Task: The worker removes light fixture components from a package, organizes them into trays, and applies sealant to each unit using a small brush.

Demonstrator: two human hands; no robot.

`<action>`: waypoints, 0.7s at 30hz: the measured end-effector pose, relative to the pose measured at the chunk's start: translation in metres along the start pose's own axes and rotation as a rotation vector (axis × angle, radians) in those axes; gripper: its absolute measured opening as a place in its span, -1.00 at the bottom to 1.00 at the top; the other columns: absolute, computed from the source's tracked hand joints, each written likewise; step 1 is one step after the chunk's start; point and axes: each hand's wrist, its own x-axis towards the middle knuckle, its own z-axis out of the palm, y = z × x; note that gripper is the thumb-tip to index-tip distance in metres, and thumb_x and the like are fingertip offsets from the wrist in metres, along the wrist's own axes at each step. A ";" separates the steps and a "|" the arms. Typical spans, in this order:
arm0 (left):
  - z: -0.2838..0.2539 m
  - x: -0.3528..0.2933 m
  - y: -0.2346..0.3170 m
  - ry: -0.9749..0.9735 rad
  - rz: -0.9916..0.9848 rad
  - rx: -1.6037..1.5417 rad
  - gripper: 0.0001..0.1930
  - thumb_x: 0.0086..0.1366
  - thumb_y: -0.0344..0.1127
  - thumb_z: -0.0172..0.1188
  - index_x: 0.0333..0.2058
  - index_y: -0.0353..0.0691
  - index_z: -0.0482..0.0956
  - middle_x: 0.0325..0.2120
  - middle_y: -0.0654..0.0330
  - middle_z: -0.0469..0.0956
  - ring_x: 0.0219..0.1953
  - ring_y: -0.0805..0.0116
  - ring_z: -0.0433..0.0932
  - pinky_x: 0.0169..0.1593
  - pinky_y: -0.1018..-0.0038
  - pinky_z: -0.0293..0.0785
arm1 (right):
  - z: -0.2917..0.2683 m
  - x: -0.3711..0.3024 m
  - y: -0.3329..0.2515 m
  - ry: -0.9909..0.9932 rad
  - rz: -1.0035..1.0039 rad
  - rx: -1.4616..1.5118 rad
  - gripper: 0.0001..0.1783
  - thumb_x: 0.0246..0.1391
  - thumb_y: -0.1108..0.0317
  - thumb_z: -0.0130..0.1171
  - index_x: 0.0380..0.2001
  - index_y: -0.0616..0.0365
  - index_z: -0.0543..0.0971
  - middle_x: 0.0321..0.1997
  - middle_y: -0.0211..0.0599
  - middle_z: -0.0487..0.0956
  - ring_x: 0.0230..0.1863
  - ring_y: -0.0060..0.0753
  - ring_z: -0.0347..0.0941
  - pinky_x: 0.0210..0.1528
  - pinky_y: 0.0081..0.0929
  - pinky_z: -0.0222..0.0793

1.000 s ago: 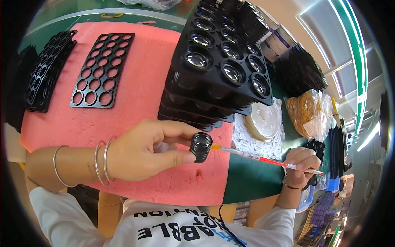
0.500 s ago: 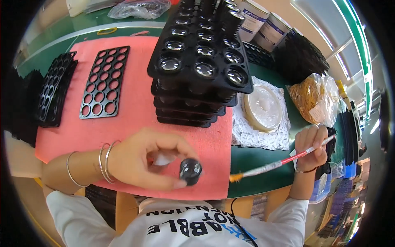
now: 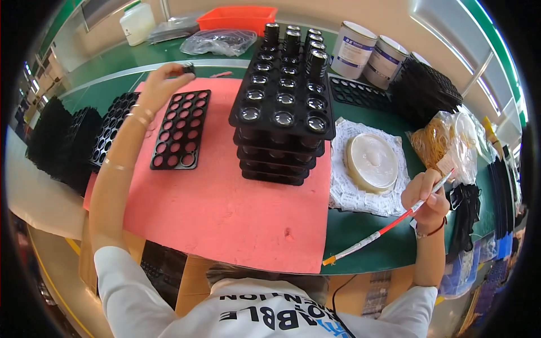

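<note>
Stretched out to the far left, my left hand (image 3: pixel 160 87) pinches a small black lens barrel (image 3: pixel 189 69) beyond the far end of a black tray (image 3: pixel 176 135). That tray has rows of round holes and lies on a pink foam mat (image 3: pixel 236 211). My right hand (image 3: pixel 426 198) grips a thin paintbrush (image 3: pixel 389 226) with a red and silver handle. Its yellowish bristles point down to the left, over the mat's right corner. A stack of black trays (image 3: pixel 279 132) stands mid-table, its top tray carrying several glossy round lenses.
More black trays (image 3: pixel 115 127) pile up at left. A round dish (image 3: pixel 372 162) sits on white printed packets at right, near a bag of yellowish bands (image 3: pixel 431 141). Cans (image 3: pixel 353 50), a red-orange bin (image 3: pixel 236 21) and a white jug (image 3: pixel 137 25) stand behind.
My left hand has moved from the mat's front to the far left with the lens barrel. The view has shifted, showing more of the table's back. My right hand still holds the brush.
</note>
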 end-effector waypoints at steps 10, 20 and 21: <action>0.031 0.004 -0.034 -0.096 0.008 0.202 -0.60 -0.07 -0.18 0.29 -0.30 -0.34 0.53 -0.48 0.16 0.54 -0.39 0.41 0.49 -0.25 0.53 0.39 | -0.001 -0.005 0.002 0.107 -0.022 0.015 -0.85 -0.19 0.38 0.13 -0.60 0.22 0.41 -0.68 -0.14 0.46 -0.72 -0.36 0.37 -0.64 -0.49 0.27; 0.039 -0.005 -0.020 -0.118 0.000 0.166 -0.63 -0.03 -0.24 0.27 -0.30 -0.40 0.49 -0.55 0.21 0.49 -0.45 0.45 0.43 -0.29 0.53 0.35 | -0.009 -0.004 0.005 0.186 0.019 0.001 -0.83 -0.16 0.35 0.10 -0.62 0.19 0.37 -0.70 -0.15 0.43 -0.73 -0.39 0.32 -0.66 -0.50 0.25; 0.038 -0.006 -0.018 -0.118 -0.014 0.175 -0.63 -0.03 -0.24 0.26 -0.30 -0.40 0.48 -0.56 0.22 0.48 -0.45 0.46 0.43 -0.30 0.53 0.35 | -0.011 -0.004 0.005 0.190 0.020 -0.002 -0.82 -0.15 0.34 0.09 -0.62 0.19 0.37 -0.69 -0.16 0.42 -0.73 -0.40 0.31 -0.65 -0.51 0.24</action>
